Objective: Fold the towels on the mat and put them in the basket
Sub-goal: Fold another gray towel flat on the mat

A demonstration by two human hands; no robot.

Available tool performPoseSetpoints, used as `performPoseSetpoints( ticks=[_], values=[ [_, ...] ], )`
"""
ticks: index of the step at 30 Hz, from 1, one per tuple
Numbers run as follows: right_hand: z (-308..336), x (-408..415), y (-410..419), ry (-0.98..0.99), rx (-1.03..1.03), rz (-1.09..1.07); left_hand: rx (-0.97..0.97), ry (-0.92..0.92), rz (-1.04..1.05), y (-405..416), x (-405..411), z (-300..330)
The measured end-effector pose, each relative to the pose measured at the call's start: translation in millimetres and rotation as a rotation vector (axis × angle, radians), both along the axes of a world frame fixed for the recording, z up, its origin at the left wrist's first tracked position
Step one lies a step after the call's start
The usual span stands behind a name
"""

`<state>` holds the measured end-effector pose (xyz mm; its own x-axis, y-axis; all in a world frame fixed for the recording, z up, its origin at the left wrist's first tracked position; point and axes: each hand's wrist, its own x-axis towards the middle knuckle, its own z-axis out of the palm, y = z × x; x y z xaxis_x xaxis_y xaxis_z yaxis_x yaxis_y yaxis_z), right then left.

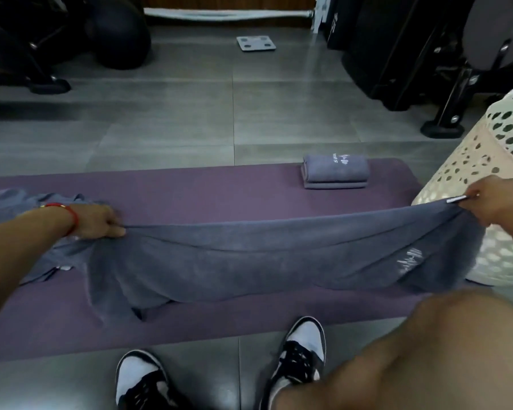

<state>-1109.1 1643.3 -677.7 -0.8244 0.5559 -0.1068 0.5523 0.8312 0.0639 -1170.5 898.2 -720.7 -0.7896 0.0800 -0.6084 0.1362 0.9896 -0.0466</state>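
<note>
A grey towel point(249, 258) hangs stretched between my two hands above the purple mat point(190, 184), its lower edge dragging on the mat. My left hand point(100, 221) pinches the towel's left top corner. My right hand point(492, 202) pinches the right top corner by its small tag. A folded grey towel point(335, 171) lies at the mat's far right. Another loose grey towel point(9, 202) is crumpled at the mat's left end behind my left arm. The cream perforated basket point(486, 161) stands at the right, just off the mat's end.
My two black-and-white shoes point(219, 365) stand on the grey tiled floor at the mat's near edge. Black gym machines point(427, 54) stand at the far right and far left. A white bathroom scale point(256, 42) lies on the floor far ahead.
</note>
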Motion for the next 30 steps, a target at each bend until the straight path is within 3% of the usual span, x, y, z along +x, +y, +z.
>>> performPoseSetpoints(
  ticks=[4, 9, 12, 14, 17, 20, 24, 27, 30],
  values=[
    [-45.1, -35.0, -36.7, 0.03, -0.117, -0.004, -0.122, 0.232, 0.109, 17.3, -37.3, -43.9],
    [-130.1, -81.7, -43.8, 0.342, -0.481, -0.11, -0.131, 0.404, 0.367, 23.4, -113.0, -117.5],
    [-189.7, -116.1, -31.7, 0.523, -0.591, -0.21, -0.076, 0.455, 0.612, 31.0, -160.3, -147.9],
    [-216.9, -139.7, -31.8, 0.5, -0.687, -0.238, -0.028, 0.475, 0.711, 41.0, -181.3, -163.4],
    [-245.4, -145.4, -60.1, 0.381, -0.645, -0.094, 0.163, 0.522, 0.753, 82.2, -169.9, -189.4],
    [-269.8, -110.5, -90.5, 0.316, -0.543, -0.005, 0.151, 0.543, 0.318, 153.8, -101.9, -209.6],
    [-286.6, -34.8, -109.3, 0.367, -0.41, -0.025, 0.305, 0.599, -0.171, 239.0, 23.6, -227.9],
    [-288.6, 19.2, -107.3, 0.337, -0.255, -0.244, 0.378, 0.47, -0.354, 285.2, 96.3, -237.3],
    [-295.0, 56.8, -92.4, 0.365, -0.312, -0.42, 0.263, 0.33, -0.299, 295.0, 107.4, -249.0]
  ],
)
